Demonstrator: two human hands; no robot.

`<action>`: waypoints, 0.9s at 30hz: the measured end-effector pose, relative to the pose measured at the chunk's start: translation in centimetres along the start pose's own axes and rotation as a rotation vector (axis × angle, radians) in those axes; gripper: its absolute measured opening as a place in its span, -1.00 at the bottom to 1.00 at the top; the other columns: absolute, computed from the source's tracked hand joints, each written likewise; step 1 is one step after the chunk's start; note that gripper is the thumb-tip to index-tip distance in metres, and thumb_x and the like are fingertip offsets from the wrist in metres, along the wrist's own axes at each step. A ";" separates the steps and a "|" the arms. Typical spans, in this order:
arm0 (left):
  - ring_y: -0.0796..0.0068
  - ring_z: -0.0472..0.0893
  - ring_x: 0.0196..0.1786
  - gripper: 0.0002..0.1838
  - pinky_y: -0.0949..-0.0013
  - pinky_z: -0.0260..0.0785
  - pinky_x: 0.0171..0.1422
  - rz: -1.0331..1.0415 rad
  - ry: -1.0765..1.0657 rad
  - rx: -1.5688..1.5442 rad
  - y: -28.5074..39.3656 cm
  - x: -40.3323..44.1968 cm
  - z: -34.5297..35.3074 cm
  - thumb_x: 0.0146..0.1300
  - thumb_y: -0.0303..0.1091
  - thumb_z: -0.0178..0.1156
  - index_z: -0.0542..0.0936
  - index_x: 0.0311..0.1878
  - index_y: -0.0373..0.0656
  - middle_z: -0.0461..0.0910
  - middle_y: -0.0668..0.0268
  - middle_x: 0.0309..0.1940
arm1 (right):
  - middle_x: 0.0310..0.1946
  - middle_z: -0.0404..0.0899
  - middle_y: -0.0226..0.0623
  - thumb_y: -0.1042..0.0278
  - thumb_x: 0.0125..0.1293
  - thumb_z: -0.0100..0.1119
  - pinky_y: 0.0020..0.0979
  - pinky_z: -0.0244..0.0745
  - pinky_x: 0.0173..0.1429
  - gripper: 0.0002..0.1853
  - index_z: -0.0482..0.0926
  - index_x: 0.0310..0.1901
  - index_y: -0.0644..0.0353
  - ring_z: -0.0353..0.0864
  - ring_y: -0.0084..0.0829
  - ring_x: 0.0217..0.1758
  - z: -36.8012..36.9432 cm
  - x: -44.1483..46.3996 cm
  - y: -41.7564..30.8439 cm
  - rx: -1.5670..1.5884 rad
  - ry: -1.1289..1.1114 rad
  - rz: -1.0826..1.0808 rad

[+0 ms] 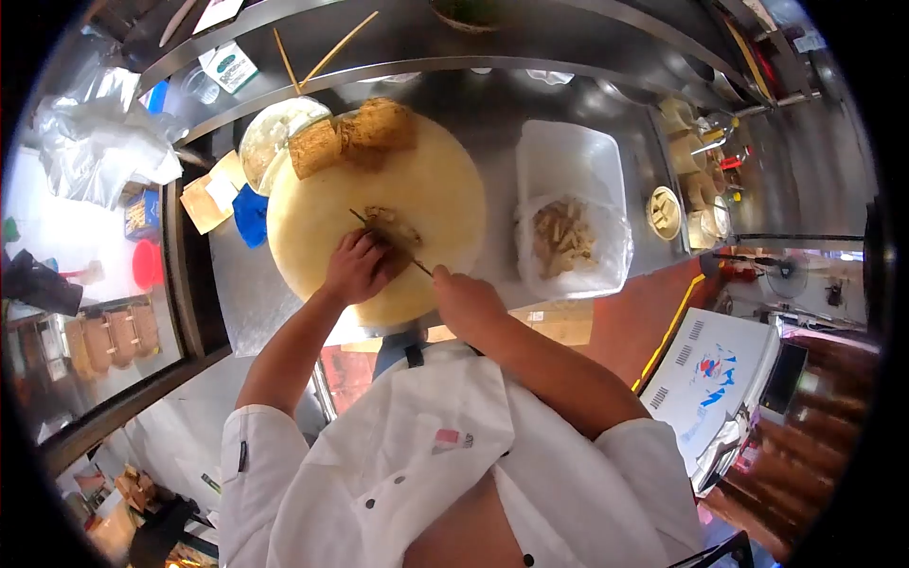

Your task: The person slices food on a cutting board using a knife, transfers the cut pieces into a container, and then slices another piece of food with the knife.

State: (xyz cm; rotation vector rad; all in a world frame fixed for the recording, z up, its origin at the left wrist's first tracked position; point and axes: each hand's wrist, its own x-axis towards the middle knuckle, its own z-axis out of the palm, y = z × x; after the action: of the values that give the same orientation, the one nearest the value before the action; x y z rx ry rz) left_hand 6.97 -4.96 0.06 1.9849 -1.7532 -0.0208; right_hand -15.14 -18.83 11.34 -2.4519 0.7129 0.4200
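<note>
A large round cutting board (454,180) lies on the metal counter. My right hand (466,301) is closed around the handle of a knife (413,260), whose blade points up and left across the board. Against the near side of the blade, my left hand (360,267) rests with its fingers curled; whatever they press on is hidden. Small cut pale-brown pieces (400,227) lie just beyond the blade. At the far edge of the board sit browned, rough-skinned chunks of food (379,128).
Right of the board stands a white plastic tub (573,156) holding cut pieces. A small bowl (665,212) is farther right, near several containers (699,175). A white-filled bowl (276,137) and a blue cloth-like item (251,216) are left. Chopsticks (336,52) lean at the back.
</note>
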 end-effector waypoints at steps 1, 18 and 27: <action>-0.02 0.53 0.22 -0.60 0.02 0.41 0.35 0.007 0.006 -0.002 0.0 -0.1 0.1 0.08 -0.19 0.32 0.71 0.01 -0.06 0.61 0.15 0.07 | -0.28 0.71 0.08 0.30 0.54 -0.03 0.11 0.61 -0.02 -0.80 0.44 0.01 0.24 0.73 0.17 -0.17 1.0 0.7 0.3 0.013 0.038 -0.040; -0.21 0.52 0.09 -0.58 -0.15 0.41 0.23 0.041 0.106 -0.078 -0.3 -0.4 0.9 0.03 -0.21 0.31 0.66 -0.03 -0.20 0.59 0.00 0.02 | -0.30 0.70 0.08 0.28 0.52 -0.04 0.13 0.61 -0.10 -0.80 0.45 -0.02 0.22 0.73 0.18 -0.20 -0.2 0.1 0.0 0.003 0.002 -0.016; -0.11 0.53 0.20 -0.58 -0.05 0.42 0.29 -0.035 0.009 -0.055 -0.6 -0.5 0.5 0.07 -0.19 0.32 0.68 0.01 -0.14 0.61 0.10 0.06 | -0.25 0.71 0.11 0.24 0.52 -0.03 0.09 0.62 -0.09 -0.76 0.48 0.02 0.22 0.73 0.16 -0.15 3.7 5.0 0.4 0.026 0.073 -0.010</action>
State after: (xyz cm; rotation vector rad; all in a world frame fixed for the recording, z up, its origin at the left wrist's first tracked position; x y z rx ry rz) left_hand 7.21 -4.60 -0.77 1.9735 -1.6940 -0.0703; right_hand -11.87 -18.94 6.03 -2.4555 0.7308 0.3168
